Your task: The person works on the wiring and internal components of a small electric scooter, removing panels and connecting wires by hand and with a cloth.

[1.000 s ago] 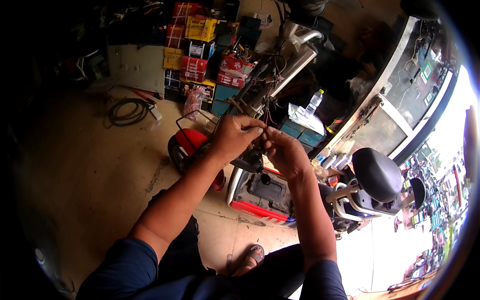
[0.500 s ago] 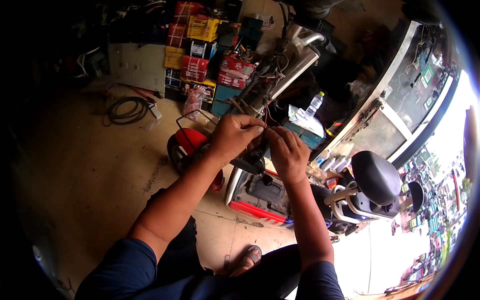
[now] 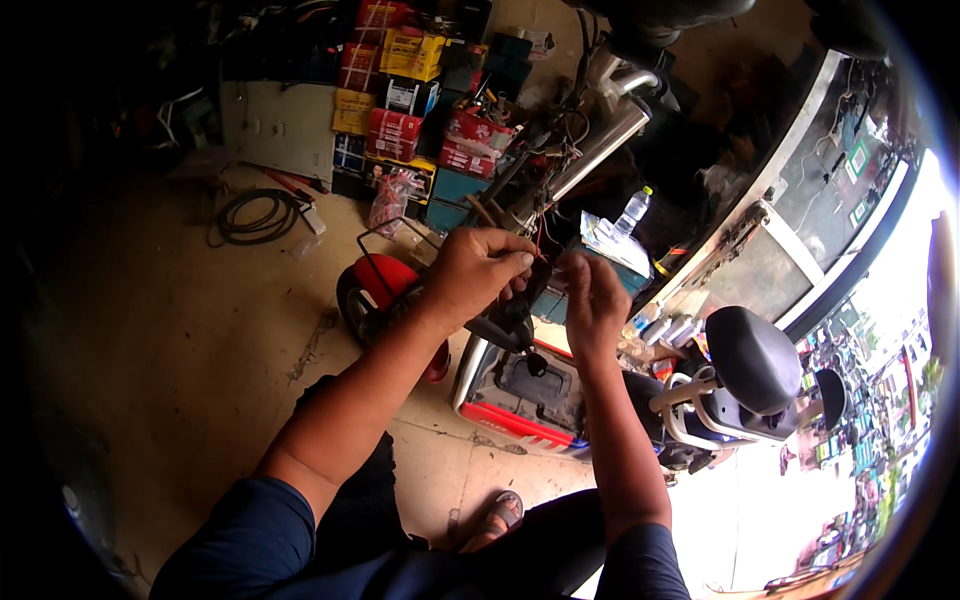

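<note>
Over the front of a scooter (image 3: 530,400) with its steering column laid bare, my two hands work close together. My left hand (image 3: 476,274) is closed, thumb and forefinger pinched on a thin wire (image 3: 541,240) that hangs from the bundle above. A little to its right, my right hand (image 3: 598,304) is closed too, its fingertips together; whatever they hold is too small to make out. A narrow gap separates the two sets of fingertips. Below them are black plastic parts of the scooter, and its red front fender (image 3: 380,284) lies left of my left wrist.
Boxes (image 3: 395,133) in red, yellow and black are stacked at the back. A clear water bottle (image 3: 633,212) and papers (image 3: 605,238) rest on a teal box to the right. Black cable (image 3: 255,217) lies coiled on the floor. The scooter's seat (image 3: 752,360) is at right.
My right hand has drawn away to the right, so its fingertips have parted from the left ones. My left hand keeps its pinch in nearly the same place.
</note>
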Tool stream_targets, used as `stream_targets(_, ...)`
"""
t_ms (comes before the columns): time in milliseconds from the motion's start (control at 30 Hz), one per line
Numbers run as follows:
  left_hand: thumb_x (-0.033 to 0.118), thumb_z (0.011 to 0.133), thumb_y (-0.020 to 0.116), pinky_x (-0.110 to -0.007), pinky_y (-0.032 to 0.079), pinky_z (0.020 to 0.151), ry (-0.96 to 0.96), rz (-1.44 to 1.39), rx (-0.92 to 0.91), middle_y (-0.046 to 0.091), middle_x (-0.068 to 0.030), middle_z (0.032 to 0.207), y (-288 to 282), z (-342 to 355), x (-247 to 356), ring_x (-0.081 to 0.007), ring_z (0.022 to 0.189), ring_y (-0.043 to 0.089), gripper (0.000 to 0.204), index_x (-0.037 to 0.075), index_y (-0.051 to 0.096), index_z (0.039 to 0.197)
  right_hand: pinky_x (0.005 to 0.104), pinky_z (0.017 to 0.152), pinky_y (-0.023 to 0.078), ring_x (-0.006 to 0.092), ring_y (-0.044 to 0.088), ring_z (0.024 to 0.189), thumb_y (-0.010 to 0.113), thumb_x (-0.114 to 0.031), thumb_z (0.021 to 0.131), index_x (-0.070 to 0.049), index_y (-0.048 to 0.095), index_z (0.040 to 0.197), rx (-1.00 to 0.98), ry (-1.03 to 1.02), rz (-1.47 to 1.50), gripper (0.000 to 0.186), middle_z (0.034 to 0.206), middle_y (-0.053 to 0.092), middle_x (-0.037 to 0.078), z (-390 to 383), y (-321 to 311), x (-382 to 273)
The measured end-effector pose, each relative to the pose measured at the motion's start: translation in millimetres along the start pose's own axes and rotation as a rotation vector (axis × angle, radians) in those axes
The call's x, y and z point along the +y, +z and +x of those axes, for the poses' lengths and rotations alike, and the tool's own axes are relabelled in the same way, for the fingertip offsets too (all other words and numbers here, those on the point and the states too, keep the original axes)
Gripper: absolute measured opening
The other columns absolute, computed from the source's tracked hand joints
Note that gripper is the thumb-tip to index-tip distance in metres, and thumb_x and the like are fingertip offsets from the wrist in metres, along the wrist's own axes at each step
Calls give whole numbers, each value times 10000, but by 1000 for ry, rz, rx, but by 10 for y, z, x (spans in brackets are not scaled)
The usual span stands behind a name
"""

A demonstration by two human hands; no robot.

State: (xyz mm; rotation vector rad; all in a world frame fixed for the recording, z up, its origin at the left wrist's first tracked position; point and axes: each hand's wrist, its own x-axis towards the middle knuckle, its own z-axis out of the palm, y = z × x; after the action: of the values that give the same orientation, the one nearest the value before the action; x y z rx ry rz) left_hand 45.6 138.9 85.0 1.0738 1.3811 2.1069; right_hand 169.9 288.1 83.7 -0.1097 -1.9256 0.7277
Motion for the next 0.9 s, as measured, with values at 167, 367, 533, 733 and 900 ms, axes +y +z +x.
stream_targets(167, 57, 1012, 698, -229, 547, 593, 8, 46, 6, 753, -36, 864, -36, 11, -23, -75, 675, 670, 153, -27, 773, 1116, 343, 716, 598, 240, 756, 889, 787, -25, 777, -110, 773, 1149, 44, -705, -542, 381, 1105, 763, 66, 118, -20, -60)
stream_targets(367, 50, 1004, 710, -212, 530, 595, 2, 44, -7, 749, -22, 865, -27, -18, 21, -60, 672, 656, 167, -16, 775, 1143, 331, 681, 580, 242, 747, 862, 785, -39, 796, -110, 779, 1103, -44, -779, -541, 315, 1031, 751, 66, 178, -53, -88)
stream_targets(533, 53, 1001, 714, -204, 528, 604, 91, 112, -16, 756, -16, 881, -41, -11, -60, -52, 669, 644, 204, -9, 768, 1187, 271, 625, 497, 161, 651, 713, 726, -144, 949, -70, 725, 939, -213, 262, 363, 74, 853, 697, 24, 130, 77, -142)
stream_targets(733, 63, 1006, 708, -210, 545, 615, 33, 98, -14, 772, -33, 908, -50, -49, 19, -48, 693, 657, 238, -16, 754, 1225, 264, 611, 497, 137, 659, 686, 688, -239, 1023, -32, 714, 1119, -321, 736, 467, 230, 883, 712, 46, 143, -121, -108)
stream_targets(900, 65, 1013, 706, -215, 560, 647, -5, 54, -12, 776, -37, 927, -55, -77, 46, -57, 730, 678, 249, -37, 741, 1238, 367, 675, 586, 234, 740, 761, 748, -78, 923, -108, 728, 1201, -21, -274, -342, 280, 1035, 740, 107, -37, -13, -198)
